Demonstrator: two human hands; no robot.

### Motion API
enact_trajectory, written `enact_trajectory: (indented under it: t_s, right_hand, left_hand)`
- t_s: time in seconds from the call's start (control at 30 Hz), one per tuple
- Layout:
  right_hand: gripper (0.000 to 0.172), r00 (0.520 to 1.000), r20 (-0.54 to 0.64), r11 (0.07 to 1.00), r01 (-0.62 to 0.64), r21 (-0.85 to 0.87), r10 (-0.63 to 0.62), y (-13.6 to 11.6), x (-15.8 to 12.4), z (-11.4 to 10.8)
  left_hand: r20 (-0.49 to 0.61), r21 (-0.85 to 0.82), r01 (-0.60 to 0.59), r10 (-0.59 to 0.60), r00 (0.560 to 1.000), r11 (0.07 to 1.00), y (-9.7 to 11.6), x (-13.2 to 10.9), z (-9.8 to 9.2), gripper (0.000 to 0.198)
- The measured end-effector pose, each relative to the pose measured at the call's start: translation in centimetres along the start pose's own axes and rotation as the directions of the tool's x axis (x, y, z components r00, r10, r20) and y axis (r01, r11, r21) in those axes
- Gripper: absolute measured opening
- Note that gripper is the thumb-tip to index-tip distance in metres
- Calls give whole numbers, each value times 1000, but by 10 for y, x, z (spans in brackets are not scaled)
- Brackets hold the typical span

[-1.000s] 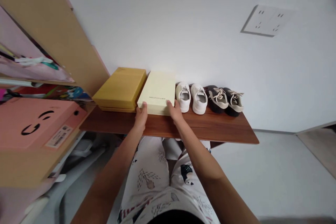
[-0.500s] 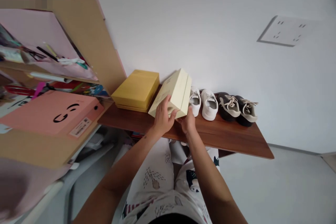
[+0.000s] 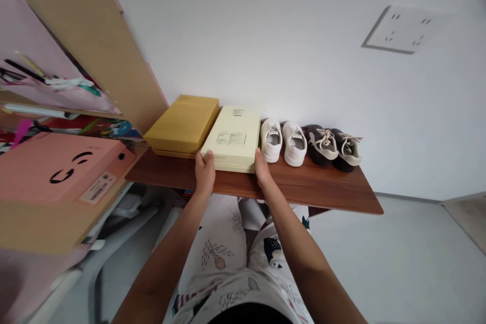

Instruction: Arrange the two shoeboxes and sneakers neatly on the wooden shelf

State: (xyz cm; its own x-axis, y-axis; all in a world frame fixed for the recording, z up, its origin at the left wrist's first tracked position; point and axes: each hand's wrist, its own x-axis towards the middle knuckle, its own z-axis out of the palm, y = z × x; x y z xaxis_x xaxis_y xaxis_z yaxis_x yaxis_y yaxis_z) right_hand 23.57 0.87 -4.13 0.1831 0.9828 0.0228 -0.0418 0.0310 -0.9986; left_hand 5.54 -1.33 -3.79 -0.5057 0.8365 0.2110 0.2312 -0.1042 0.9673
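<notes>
Nearest are two legs in patterned trousers (image 3: 218,228), then two bare forearms reaching away to a single wooden shelf (image 3: 299,187). The left hand (image 3: 205,177) grasps the near left corner of the cream box (image 3: 235,134), its thumb up against the edge; the right hand (image 3: 262,169) clasps the near right corner. This one box lies flat on the shelf, its long axis running from near to far, the far end slanting slightly right and pointing at the wall (image 3: 284,45). Its upper face carries printed text, with a smaller block towards the far end. Just left sits one yellow box (image 3: 184,124); just right stand two white shoes (image 3: 271,154), then two dark shoes (image 3: 321,152) with pale laces. Farther left, one pink box (image 3: 38,162) rests on a desk (image 3: 41,228). On the wall, far right, is one socket panel (image 3: 404,29).
</notes>
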Motion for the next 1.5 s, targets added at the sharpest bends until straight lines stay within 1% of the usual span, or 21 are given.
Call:
enact_trajectory:
  t_s: [0.1,0.23,0.3,0.37,0.43,0.47,0.5,0.53,0.6,0.63,0.7,0.73,0.8,0.87,0.93,1.0,1.07,1.17,1.3,1.37,1.5]
  right_hand:
    - [66,999,-14,996,-52,-76,51,7,3,-2]
    - [51,1000,-21,983,-10,-185,7,3,4,-12]
    - [44,998,-7,977,61,-203,-64,-1,-1,-27]
    - [39,978,-65,951,177,-254,-199,-6,-7,-50]
    - [37,908,-215,884,258,-391,-360,-11,-9,-77]
    - [37,859,-292,840,249,-482,-422,-14,-7,-89]
    - [39,819,-345,798,207,-566,-458,-18,-3,-100]
    - [42,806,-364,759,153,-632,-466,-20,2,-109]
    - [47,854,-322,712,78,-697,-408,-24,17,-120]
    - [47,884,-294,709,58,-703,-364,-24,24,-124]
    - [42,908,-298,733,14,-680,-294,-24,35,-130]
    - [40,900,-340,760,-16,-650,-271,-24,37,-133]
    - [40,857,-460,840,-62,-539,-232,-21,36,-141]
    - [45,819,-549,932,-51,-358,-167,-15,30,-148]
    - [50,812,-580,990,-12,-139,-72,-7,21,-153]
    - [55,819,-574,999,6,51,24,2,13,-153]
    - [59,819,-567,986,7,166,90,9,10,-151]
    - [66,816,-565,981,-16,191,123,16,12,-148]
    - [75,834,-545,995,-45,89,86,23,23,-145]
    - [78,842,-534,997,-56,53,75,24,29,-143]
    - [82,844,-525,994,-86,68,109,19,40,-142]
  left_hand:
    - [19,4,-17,17,1000,1000,5,0,6,47]
    - [55,12,-22,22,998,1000,8,5,15,49]
    - [73,33,-33,30,997,999,11,4,15,50]
    - [32,106,-105,102,994,989,17,-3,16,53]
    - [6,178,-246,249,969,953,25,-19,25,58]
    - [48,182,-328,325,945,927,30,-28,35,57]
    - [128,155,-405,388,913,901,36,-38,49,54]
    - [254,98,-463,428,867,881,42,-47,68,50]
    - [473,18,-526,456,753,850,54,-59,114,49]
    - [531,45,-531,430,730,846,59,-61,138,53]
    - [587,224,-463,260,766,858,68,-57,179,51]
    - [585,317,-417,170,793,852,71,-53,194,46]
    - [549,419,-344,66,833,840,75,-44,208,32]
    - [484,398,-296,75,872,869,72,-41,207,24]
    - [386,319,-231,96,917,919,63,-46,199,24]
    - [305,237,-136,59,950,962,50,-56,192,27]
    - [265,173,-50,2,964,984,36,-65,190,31]
    - [219,126,59,-86,972,990,21,-69,198,32]
    - [185,39,183,-187,965,982,17,-60,211,30]
    - [180,28,188,-190,965,982,19,-56,214,29]
    - [160,79,115,-126,979,990,27,-51,217,27]
